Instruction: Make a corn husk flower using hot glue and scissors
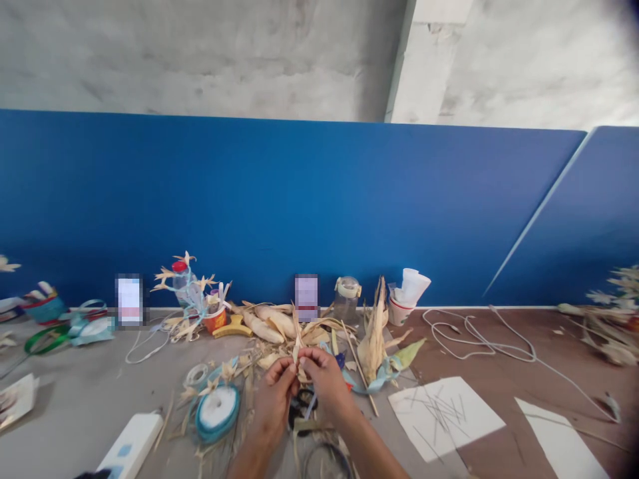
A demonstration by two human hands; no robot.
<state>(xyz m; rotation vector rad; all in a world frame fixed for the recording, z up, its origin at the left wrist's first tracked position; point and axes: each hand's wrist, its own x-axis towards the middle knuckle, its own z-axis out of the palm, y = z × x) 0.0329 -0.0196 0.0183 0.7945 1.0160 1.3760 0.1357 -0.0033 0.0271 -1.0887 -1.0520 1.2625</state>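
Note:
My left hand (273, 394) and my right hand (327, 384) meet at the middle of the table, fingertips pinched together. Between them rises a narrow strip of dried corn husk (296, 347), its tip pointing up; its lower part is hidden by the fingers. Just below the hands lie dark-handled scissors (301, 402), partly covered. A roll of blue ribbon (217, 411) sits to the left of my left hand. Behind the hands are several pale dried corn husks (267, 324). A thin stick (360, 366) lies to the right of my right hand.
A standing husk bundle (373, 336), a lidded jar (346, 299) and a cup (401, 309) stand near the blue partition (319, 199). White paper (446, 414) with thin sticks lies right. A power strip (130, 444) is front left; a cable (479, 339) trails right.

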